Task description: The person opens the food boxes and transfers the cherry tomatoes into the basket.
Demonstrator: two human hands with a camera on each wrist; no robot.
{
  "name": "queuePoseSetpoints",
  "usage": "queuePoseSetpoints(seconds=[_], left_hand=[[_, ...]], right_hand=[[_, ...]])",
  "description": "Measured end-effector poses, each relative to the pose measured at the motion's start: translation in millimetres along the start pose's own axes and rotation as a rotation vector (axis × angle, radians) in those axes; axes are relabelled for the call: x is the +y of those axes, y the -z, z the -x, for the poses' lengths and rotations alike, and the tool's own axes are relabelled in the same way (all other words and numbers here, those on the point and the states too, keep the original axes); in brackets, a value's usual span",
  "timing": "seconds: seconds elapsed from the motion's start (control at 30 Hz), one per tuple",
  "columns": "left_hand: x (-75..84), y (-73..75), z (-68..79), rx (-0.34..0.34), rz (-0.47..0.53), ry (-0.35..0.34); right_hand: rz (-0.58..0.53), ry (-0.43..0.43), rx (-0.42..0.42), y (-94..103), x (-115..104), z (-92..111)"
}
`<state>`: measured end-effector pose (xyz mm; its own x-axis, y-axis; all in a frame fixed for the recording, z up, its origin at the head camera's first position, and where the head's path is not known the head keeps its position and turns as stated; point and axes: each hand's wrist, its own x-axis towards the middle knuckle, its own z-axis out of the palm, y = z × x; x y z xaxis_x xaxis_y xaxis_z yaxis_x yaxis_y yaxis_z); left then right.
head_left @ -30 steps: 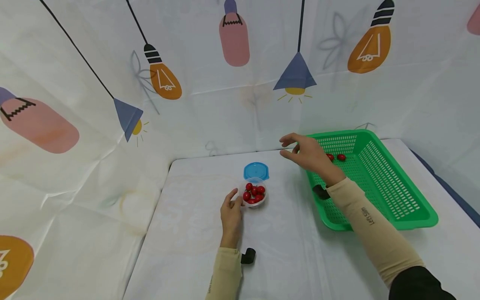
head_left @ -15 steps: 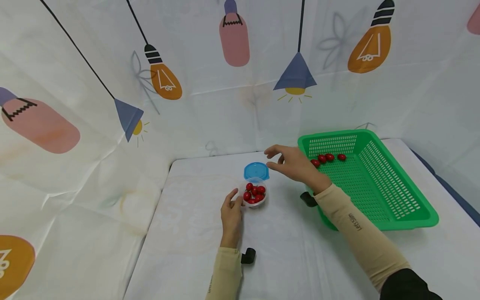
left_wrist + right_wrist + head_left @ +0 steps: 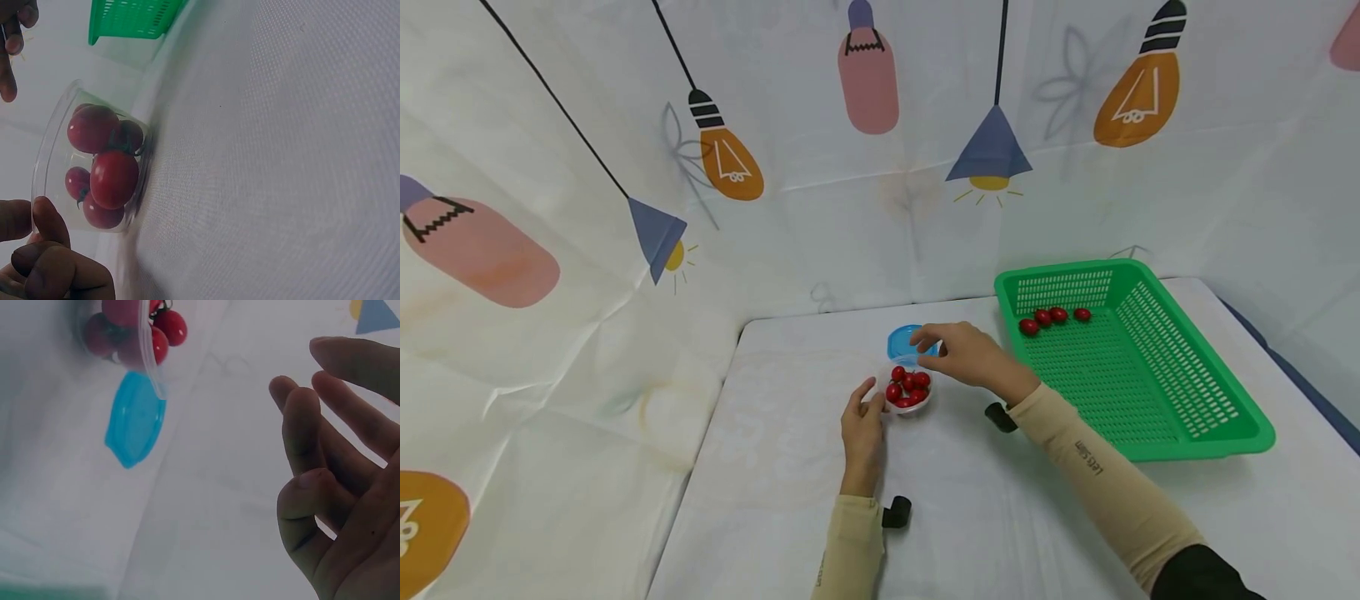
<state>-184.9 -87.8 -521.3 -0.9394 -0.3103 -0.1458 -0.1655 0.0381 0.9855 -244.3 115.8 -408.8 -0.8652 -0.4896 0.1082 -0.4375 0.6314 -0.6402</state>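
A clear plastic cup (image 3: 910, 407) holds several cherry tomatoes (image 3: 114, 179), some with green stems. My left hand (image 3: 862, 433) pinches the cup's rim between thumb and finger, on its left side. Just behind the cup is a blue lid (image 3: 139, 419), partly covered by my right hand in the head view. That right hand (image 3: 972, 358) hovers above and to the right of the cup. Its fingers are loosely bent, with nothing between them in the right wrist view.
To the right stands a green perforated basket (image 3: 1150, 375), with several cherry tomatoes (image 3: 1042, 317) near its back left corner. A white cloth covers the table (image 3: 775, 467). Behind it hangs a printed backdrop (image 3: 820, 242).
My right hand has moved left and nearer, from over the basket's left edge to above the cup and lid. The tomatoes in the basket came into view. My left hand stayed on the cup.
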Motion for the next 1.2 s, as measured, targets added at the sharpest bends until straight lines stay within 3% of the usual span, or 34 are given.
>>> queuePoseSetpoints(seconds=[0.23, 0.53, 0.97, 1.2], left_hand=[[-0.4, 0.5, 0.3, -0.005, -0.004, -0.007], [-1.7, 1.2, -0.6, -0.007, 0.001, -0.009], [-1.5, 0.4, -1.7, 0.005, -0.005, -0.002], [-2.2, -0.3, -1.0, 0.001, 0.006, 0.003]], right_hand=[[0.077, -0.092, -0.088, -13.2, -6.3, 1.2], [0.125, -0.106, -0.156, -28.5, -8.7, 0.5], [0.138, -0.160, -0.193, -42.5, -6.7, -3.1], [0.217, -0.176, -0.201, -49.8, -8.3, -4.9]])
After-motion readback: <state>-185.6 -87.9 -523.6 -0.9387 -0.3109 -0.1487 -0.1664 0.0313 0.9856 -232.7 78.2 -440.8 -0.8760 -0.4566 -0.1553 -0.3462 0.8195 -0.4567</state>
